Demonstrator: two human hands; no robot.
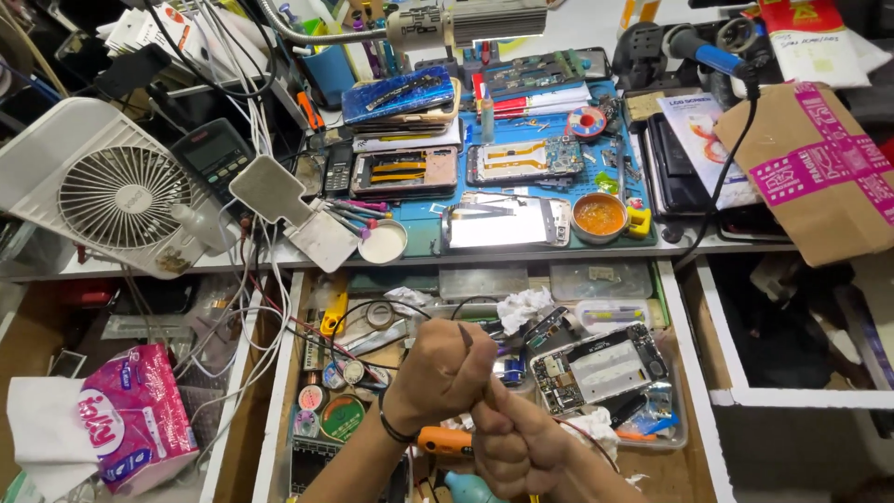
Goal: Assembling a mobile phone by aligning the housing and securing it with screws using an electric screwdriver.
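Observation:
My left hand point(445, 368) and my right hand point(517, 445) are both clenched into fists and pressed together over an open wooden drawer point(279, 373). A thin dark tool point(465, 336) sticks up out of the left fist and seems to run down into the right fist. What kind of tool it is I cannot tell. A dark band circles my left wrist. Just to the right of my hands, an opened phone point(601, 368) lies in a clear tray. An orange-handled tool point(445, 440) lies under them.
The drawer holds cables, solder reels and crumpled tissue point(524, 307). On the bench above are a blue mat point(424, 233) with dismantled phones, a dish of orange paste point(599, 216), a white fan point(121, 191), a calculator point(216, 154) and a cardboard box point(819, 168). A pink tissue pack point(135, 419) lies lower left.

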